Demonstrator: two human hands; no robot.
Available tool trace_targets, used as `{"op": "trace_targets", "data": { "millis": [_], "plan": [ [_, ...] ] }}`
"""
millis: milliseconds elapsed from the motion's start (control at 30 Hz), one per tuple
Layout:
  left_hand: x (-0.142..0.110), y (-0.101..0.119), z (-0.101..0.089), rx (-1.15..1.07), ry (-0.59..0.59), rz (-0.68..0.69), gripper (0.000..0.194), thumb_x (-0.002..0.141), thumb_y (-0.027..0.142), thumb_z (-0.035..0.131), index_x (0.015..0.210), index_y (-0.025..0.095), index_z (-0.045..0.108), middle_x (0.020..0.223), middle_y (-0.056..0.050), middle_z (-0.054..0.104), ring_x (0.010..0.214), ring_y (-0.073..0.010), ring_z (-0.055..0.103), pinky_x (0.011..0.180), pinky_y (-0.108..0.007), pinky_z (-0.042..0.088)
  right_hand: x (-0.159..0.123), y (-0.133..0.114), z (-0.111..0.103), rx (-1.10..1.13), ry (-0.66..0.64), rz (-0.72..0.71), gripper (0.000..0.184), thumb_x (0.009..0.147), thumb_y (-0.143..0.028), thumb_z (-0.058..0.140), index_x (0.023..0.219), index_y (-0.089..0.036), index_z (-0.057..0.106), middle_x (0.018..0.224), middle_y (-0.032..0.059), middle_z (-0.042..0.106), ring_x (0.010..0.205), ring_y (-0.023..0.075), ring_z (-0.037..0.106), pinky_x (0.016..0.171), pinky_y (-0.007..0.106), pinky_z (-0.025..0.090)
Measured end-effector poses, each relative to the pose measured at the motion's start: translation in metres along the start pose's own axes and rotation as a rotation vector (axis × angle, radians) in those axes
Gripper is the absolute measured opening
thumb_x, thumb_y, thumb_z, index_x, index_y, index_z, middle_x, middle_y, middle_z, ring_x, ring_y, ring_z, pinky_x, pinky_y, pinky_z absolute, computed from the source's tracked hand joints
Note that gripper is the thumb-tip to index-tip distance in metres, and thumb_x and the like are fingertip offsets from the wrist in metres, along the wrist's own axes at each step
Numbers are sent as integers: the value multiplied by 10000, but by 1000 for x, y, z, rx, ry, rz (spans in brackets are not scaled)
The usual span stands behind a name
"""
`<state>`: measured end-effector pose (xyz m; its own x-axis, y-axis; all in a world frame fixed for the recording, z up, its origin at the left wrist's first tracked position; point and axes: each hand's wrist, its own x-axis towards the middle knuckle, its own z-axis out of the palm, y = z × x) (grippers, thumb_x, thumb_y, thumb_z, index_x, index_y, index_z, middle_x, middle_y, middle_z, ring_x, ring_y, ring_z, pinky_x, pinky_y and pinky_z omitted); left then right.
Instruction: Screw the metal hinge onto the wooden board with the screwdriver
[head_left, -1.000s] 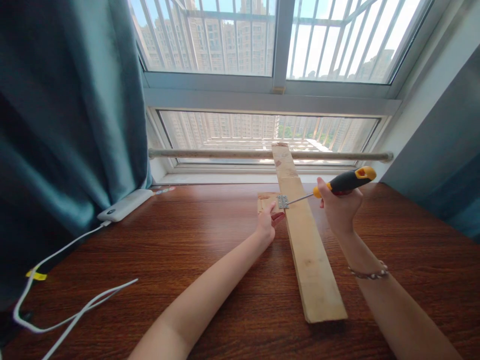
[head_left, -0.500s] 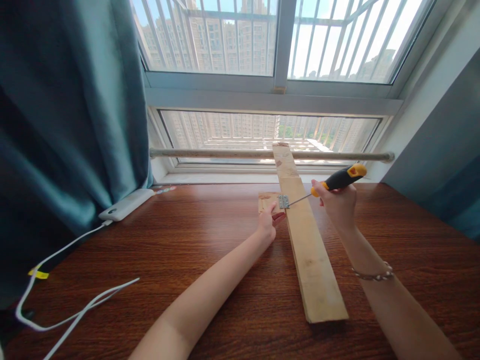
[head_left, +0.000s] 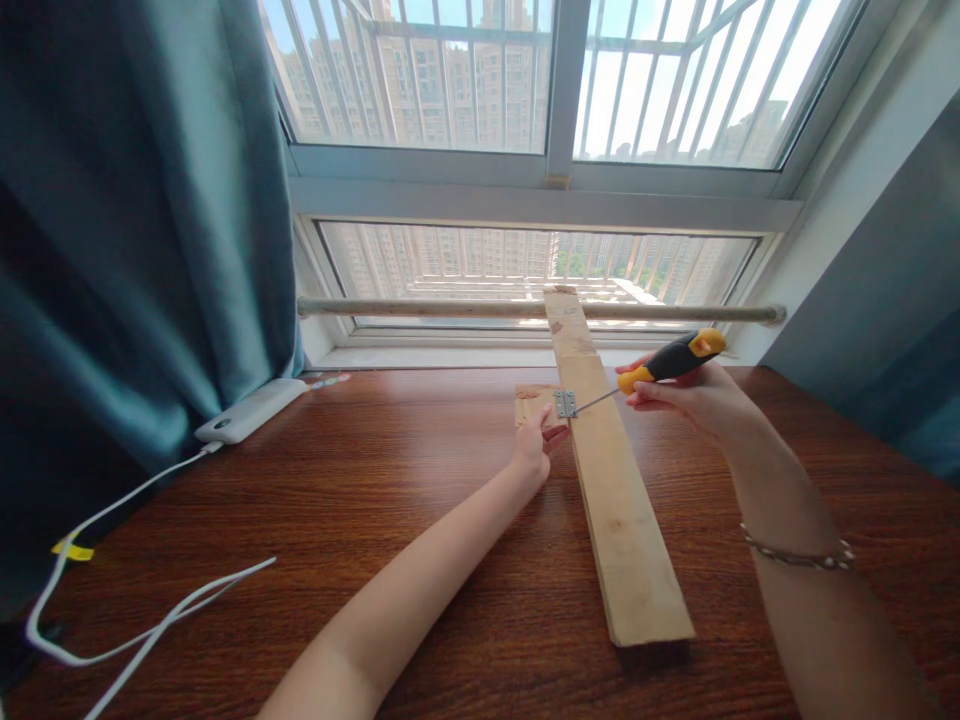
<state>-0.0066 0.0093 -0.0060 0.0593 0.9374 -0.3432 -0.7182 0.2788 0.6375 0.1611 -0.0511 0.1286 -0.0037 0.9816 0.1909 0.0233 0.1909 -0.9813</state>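
Note:
A long wooden board [head_left: 626, 510] lies lengthwise on the table, and a short wooden piece [head_left: 527, 396] sits against its left side. Across the joint rests a small metal hinge [head_left: 565, 403]. My left hand [head_left: 534, 440] is closed on the short piece, thumb on top near the hinge and fingers at its near edge. My right hand [head_left: 679, 392] grips a black and yellow screwdriver [head_left: 670, 360], held slanted. Its shaft reaches down left to the hinge's right leaf, where the tip touches; a screw there is too small to make out.
A white power bank [head_left: 251, 411] with a white cable [head_left: 131, 493] lies at the table's left, by the blue curtain [head_left: 150, 220]. Behind the table, a horizontal rail [head_left: 450, 309] crosses the window. Another board [head_left: 568, 325] extends beyond the long board's far end towards the rail.
My right hand has turned around the screwdriver handle, its wrist and forearm shifting right. The screwdriver tip stays at the hinge. My left hand holds its place.

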Motion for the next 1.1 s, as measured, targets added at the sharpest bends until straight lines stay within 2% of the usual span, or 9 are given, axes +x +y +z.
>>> {"op": "trace_targets", "data": {
  "millis": [100,200,267,333,533,667,800,1100],
  "plan": [
    [-2,1,1,2,-7,-1,168,743,179,587,890,105,618,788,-91,688,580,-150,640,647,-294,537,3,6,7,-123,149,-58,342,454,-299,810,699,-114,660,707,76,678,526,176,623,485,300,554],
    [-4,1,1,12,-9,0,183,742,185,589,901,99,616,786,-93,687,568,-148,635,641,-292,536,4,14,20,-337,375,-148,245,523,-315,762,569,-121,619,504,35,611,409,144,563,380,234,468],
    [-4,1,1,12,-9,9,194,737,185,595,911,101,614,788,-89,686,556,-143,630,635,-294,535,3,18,28,-445,503,-199,257,582,-323,713,485,-133,569,409,7,543,358,124,520,357,214,418],
    [-4,1,1,11,-8,13,195,736,186,597,912,103,613,785,-87,684,546,-140,625,626,-290,533,3,22,33,-476,578,-224,303,616,-335,677,436,-145,525,363,-9,495,330,117,492,356,217,398],
    [-4,2,1,-1,-5,10,166,741,177,592,892,110,608,774,-75,678,525,-128,614,611,-279,528,8,28,31,-422,685,-259,298,580,-394,698,493,-139,570,449,14,563,457,168,577,425,240,432],
    [-3,1,1,-11,5,0,158,736,176,597,879,109,599,737,-69,670,516,-131,611,627,-295,533,12,32,32,-249,721,-234,305,589,-397,698,510,-131,572,431,21,557,377,147,534,351,230,387],
    [-2,1,0,-19,-5,1,157,728,175,600,871,109,594,756,-73,673,532,-130,619,633,-287,534,12,35,36,-133,748,-322,222,592,-327,705,597,-128,606,476,7,576,388,128,530,375,232,418],
    [0,-1,-2,-12,2,19,155,717,174,605,856,106,597,735,-67,677,517,-134,615,630,-301,537,13,43,37,-220,724,-333,228,614,-342,701,631,-130,621,506,1,586,442,138,558,451,256,466]
  ]
}}
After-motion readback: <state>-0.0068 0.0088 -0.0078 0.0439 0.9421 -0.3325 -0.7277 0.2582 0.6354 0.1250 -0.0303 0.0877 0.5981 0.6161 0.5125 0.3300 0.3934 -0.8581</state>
